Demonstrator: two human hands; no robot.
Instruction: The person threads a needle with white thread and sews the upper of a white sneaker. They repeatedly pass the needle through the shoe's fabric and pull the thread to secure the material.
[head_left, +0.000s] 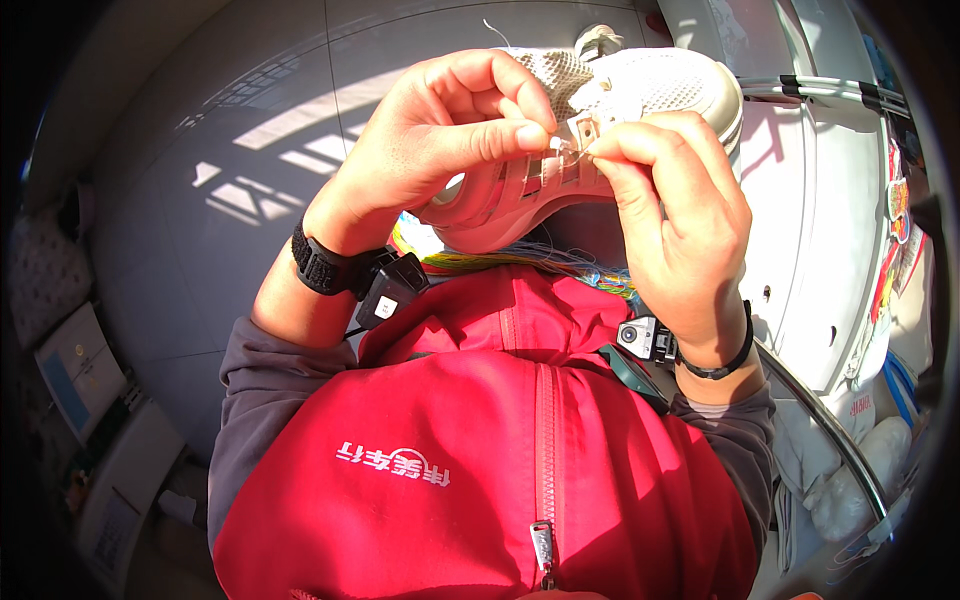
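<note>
Between the thumb and forefinger of my left hand (442, 127) is a small white piece (556, 142), possibly a connector. Very near it, my right hand (682, 210) pinches a thin strand (581, 154) that looks like fine wire; whether it joins the white piece is hard to tell in the glare. Just beyond both hands lies a cream sneaker (675, 82) with mesh panels, turned sideways. A bundle of thin coloured wires (525, 257), yellow, green and blue among them, stretches across below the shoe, partly hidden by my red garment (450, 405).
Small cameras are strapped at my left wrist (394, 289) and right wrist (645, 337). White curved panels (780, 225) with a white tube (825, 88) stand at right. Below them are a bent metal bar (832, 435) and plastic bags (862, 480). Grey floor tiles (165, 300) spread leftward.
</note>
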